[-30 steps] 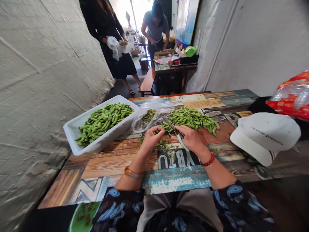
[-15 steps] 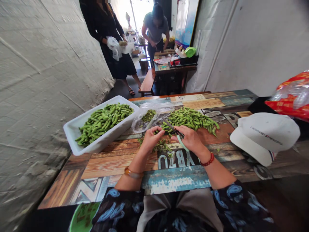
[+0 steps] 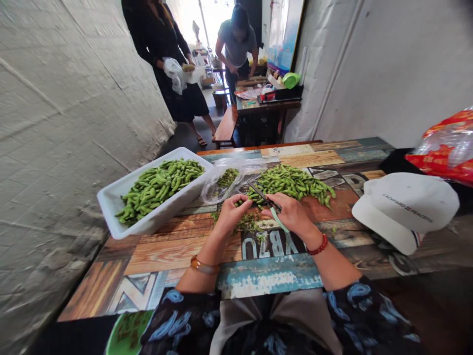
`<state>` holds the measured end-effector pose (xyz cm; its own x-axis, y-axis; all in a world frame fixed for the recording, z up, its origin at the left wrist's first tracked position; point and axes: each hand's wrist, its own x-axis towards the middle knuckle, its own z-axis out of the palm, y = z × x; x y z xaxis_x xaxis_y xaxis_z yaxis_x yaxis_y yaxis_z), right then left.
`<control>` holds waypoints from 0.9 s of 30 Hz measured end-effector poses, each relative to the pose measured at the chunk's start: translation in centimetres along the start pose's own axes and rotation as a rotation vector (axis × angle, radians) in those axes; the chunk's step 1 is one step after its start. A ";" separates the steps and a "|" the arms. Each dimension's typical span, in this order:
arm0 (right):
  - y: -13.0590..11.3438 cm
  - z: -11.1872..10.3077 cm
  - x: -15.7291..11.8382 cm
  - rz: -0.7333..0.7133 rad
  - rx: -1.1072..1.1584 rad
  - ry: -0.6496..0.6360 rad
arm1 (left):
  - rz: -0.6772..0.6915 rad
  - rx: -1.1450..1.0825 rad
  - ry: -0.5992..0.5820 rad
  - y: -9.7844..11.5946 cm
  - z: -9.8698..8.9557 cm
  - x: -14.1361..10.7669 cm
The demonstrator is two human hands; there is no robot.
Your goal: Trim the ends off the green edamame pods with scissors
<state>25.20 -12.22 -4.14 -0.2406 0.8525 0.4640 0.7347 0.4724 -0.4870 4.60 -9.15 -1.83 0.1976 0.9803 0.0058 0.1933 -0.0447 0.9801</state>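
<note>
Between the fingertips of my left hand (image 3: 232, 213) is a green edamame pod (image 3: 240, 202), mostly covered by the fingers. My right hand (image 3: 290, 213) is closed around scissors (image 3: 275, 217) with pale green handles, their dark blades pointing up and left just beyond the pod. Past both hands lies a loose heap of edamame pods (image 3: 291, 181). Small green trimmings (image 3: 249, 224) are scattered on the table under and between my hands. A clear plastic bag (image 3: 212, 187) holding more trimmings lies beyond my left hand. To the left stands a white tub (image 3: 148, 228) filled with pods.
On the right of the patterned table (image 3: 166, 251) sits a white cap (image 3: 406, 207), with a red plastic package (image 3: 449, 148) behind it. Below the near left edge is a green container (image 3: 127, 333). Two people stand farther back, near a bench (image 3: 226, 125) and a second table (image 3: 269, 103).
My hands, the pod and the scissors stay almost in place. The person at the back left shifts their hands slightly over what they hold.
</note>
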 end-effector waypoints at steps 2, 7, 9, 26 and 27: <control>0.0 0.0 0.0 -0.003 0.002 -0.005 | -0.001 -0.006 -0.001 0.1 0.0 0.0; -0.1 0.0 0.0 0.009 0.003 -0.012 | -0.007 -0.018 -0.003 0.2 0.1 -0.1; 0.0 0.0 0.0 0.011 0.002 -0.015 | -0.006 -0.020 -0.007 0.2 0.1 -0.1; 0.2 0.3 -0.1 0.002 0.006 -0.008 | 0.064 -0.013 -0.005 -0.3 0.0 0.1; 0.2 0.4 -0.1 0.000 0.007 -0.006 | 0.061 -0.013 -0.006 -0.3 0.0 0.1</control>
<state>25.14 -12.18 -4.55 -0.2448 0.8537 0.4597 0.7303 0.4742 -0.4917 4.55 -9.07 -2.09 0.2147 0.9746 0.0640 0.1681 -0.1014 0.9805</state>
